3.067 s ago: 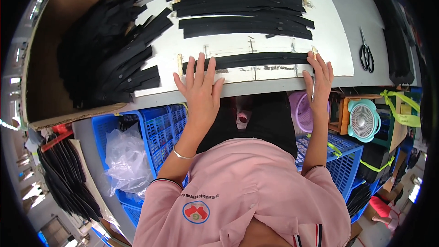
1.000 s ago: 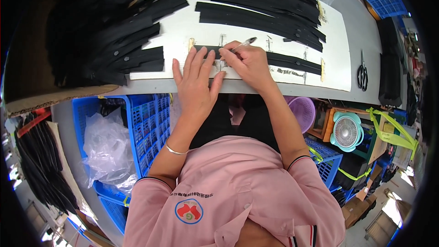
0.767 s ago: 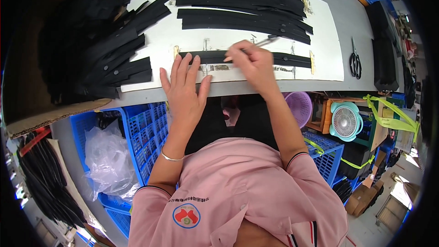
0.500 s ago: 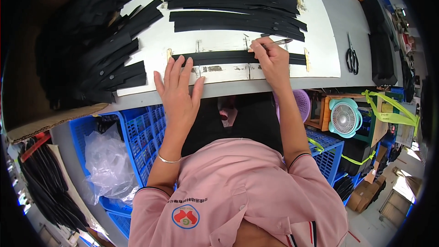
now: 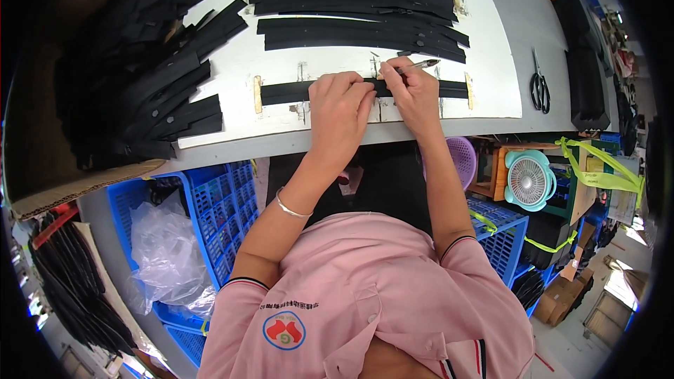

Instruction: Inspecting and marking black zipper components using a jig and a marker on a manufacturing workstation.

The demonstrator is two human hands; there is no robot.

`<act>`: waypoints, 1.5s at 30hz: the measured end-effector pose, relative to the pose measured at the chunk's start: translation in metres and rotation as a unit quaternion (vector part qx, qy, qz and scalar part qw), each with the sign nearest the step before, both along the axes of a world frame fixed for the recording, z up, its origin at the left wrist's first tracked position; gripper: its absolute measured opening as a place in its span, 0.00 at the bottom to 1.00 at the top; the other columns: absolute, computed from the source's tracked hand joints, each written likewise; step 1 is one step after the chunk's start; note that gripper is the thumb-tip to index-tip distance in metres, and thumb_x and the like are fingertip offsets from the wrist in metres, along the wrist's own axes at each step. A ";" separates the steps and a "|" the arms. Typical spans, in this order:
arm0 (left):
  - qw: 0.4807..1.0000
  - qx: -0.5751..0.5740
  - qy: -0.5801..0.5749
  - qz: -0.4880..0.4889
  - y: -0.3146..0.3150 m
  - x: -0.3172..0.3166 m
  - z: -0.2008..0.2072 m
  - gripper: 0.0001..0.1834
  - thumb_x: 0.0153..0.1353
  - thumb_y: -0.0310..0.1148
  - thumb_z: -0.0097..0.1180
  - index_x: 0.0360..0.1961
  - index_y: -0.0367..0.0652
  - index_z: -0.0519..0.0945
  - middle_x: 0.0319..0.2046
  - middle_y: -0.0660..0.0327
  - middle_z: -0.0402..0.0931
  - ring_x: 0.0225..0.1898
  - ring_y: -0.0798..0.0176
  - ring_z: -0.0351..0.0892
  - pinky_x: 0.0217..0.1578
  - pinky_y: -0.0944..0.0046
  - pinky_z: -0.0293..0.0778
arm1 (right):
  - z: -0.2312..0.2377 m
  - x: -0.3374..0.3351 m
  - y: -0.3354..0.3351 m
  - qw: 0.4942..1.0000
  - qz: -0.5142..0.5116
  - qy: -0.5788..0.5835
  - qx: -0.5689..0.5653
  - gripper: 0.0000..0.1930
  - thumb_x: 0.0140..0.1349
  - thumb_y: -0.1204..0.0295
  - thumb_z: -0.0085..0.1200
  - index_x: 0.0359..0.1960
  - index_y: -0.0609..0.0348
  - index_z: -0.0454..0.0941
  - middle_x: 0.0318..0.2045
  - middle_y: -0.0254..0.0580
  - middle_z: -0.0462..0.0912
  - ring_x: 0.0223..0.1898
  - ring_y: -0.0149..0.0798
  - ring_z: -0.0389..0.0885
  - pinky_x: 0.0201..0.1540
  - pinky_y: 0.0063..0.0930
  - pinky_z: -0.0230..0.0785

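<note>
On the white marked board (image 5: 484, 42) one black zipper strip (image 5: 281, 92) lies flat, running left to right between two tan tape marks. My left hand (image 5: 338, 112) is closed over the middle of this strip, its fingers bent together and the fingertips on the fabric. Beside it, my right hand (image 5: 415, 102) pinches a pen (image 5: 425, 64), the barrel slanting up to the right. The hand hides the pen's tip, close to the strip's upper edge. Just beyond lies a row of more black zipper strips (image 5: 351, 34).
A heap of black strips (image 5: 154, 91) covers the left side, beside a cardboard box (image 5: 84, 186). Black scissors (image 5: 539, 91) lie to the right. Below the table edge are a blue crate (image 5: 217, 217) with clear plastic bags (image 5: 168, 253) and a turquoise fan (image 5: 530, 180).
My left hand has slid right along the strip from its left end to the middle, its fingers now bent instead of stretched out. The right hand with the pen has barely shifted.
</note>
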State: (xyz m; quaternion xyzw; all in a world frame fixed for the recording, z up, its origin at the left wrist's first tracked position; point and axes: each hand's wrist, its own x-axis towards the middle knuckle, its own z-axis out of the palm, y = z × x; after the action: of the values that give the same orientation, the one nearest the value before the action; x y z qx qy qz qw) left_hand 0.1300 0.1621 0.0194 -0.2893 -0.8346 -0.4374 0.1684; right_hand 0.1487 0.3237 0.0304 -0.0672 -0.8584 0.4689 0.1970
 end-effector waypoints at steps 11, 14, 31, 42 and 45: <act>1.000 0.001 -0.005 0.024 0.002 -0.003 -0.004 0.07 0.53 0.28 0.71 0.35 0.44 0.89 0.39 0.65 0.81 0.44 0.58 0.77 0.48 0.58 0.67 | -0.008 -0.003 -0.002 0.997 0.002 0.060 0.047 0.09 0.67 0.68 0.62 0.35 0.61 0.85 0.19 0.39 0.80 0.19 0.32 0.75 0.25 0.26 0.66; 1.000 0.001 -0.012 0.023 0.003 -0.002 -0.004 0.07 0.54 0.28 0.72 0.36 0.44 0.89 0.39 0.65 0.81 0.45 0.59 0.77 0.48 0.58 0.67 | -0.008 0.002 0.002 0.999 0.022 0.042 0.013 0.08 0.67 0.68 0.63 0.34 0.61 0.85 0.19 0.38 0.80 0.18 0.33 0.76 0.24 0.25 0.67; 1.000 -0.004 -0.007 0.019 0.003 -0.003 -0.002 0.06 0.54 0.27 0.71 0.34 0.44 0.88 0.39 0.65 0.81 0.45 0.58 0.77 0.48 0.58 0.67 | 0.010 0.029 0.041 0.986 0.005 -0.003 -0.167 0.09 0.68 0.73 0.57 0.33 0.65 0.84 0.28 0.34 0.85 0.27 0.24 0.79 0.31 0.18 0.70; 0.999 0.031 -0.012 -0.026 0.040 0.003 0.008 0.06 0.55 0.27 0.69 0.35 0.44 0.88 0.41 0.63 0.82 0.48 0.56 0.78 0.52 0.55 0.68 | -0.004 0.035 0.101 0.991 -0.049 -0.025 -0.120 0.09 0.74 0.70 0.56 0.39 0.63 0.83 0.29 0.30 0.82 0.30 0.21 0.73 0.34 0.17 0.66; 0.996 0.047 0.012 -0.077 0.076 0.003 0.009 0.06 0.55 0.27 0.69 0.34 0.43 0.88 0.41 0.63 0.83 0.47 0.55 0.78 0.53 0.54 0.68 | -0.008 0.033 0.100 0.991 -0.052 0.007 -0.124 0.09 0.72 0.70 0.58 0.39 0.64 0.84 0.25 0.29 0.82 0.26 0.20 0.71 0.29 0.18 0.65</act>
State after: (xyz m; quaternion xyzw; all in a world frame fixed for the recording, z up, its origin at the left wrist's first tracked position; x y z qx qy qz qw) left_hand 0.1327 0.2381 0.0287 -0.3501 -0.7861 -0.4844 0.1575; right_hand 0.1818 0.4235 0.0228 -0.1321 -0.7877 0.5612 0.2169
